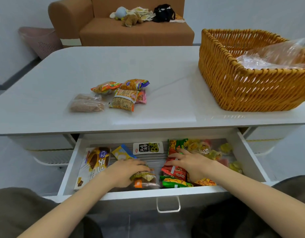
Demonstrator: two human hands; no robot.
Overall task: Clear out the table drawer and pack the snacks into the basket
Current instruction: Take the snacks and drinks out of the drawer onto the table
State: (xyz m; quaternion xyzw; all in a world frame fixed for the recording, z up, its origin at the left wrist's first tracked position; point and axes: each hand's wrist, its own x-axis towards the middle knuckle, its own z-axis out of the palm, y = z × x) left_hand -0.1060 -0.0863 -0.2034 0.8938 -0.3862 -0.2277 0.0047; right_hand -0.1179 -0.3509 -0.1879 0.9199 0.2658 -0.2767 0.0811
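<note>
The white drawer (167, 192) stands pulled out under the table and holds several snack packets. My left hand (127, 170) curls over a clear packet with a brown and green snack (145, 179) near the drawer's front. My right hand (189, 162) lies with fingers spread on a red packet (174, 170), next to green and yellow packets (175, 183). A white seaweed packet (147, 148), a yellow and blue packet (121, 152) and a large cake box (93, 162) lie further left and back. The wicker basket (247, 90) sits on the table's right side with a clear bag (271, 57) inside.
Several small snack packets (121, 93) and a clear pack of brown biscuits (86, 103) lie on the white tabletop (45, 100). Loose wrapped candies (215, 152) fill the drawer's right end. A brown sofa (131, 31) with soft toys stands behind the table. A pink bin (42, 42) is at far left.
</note>
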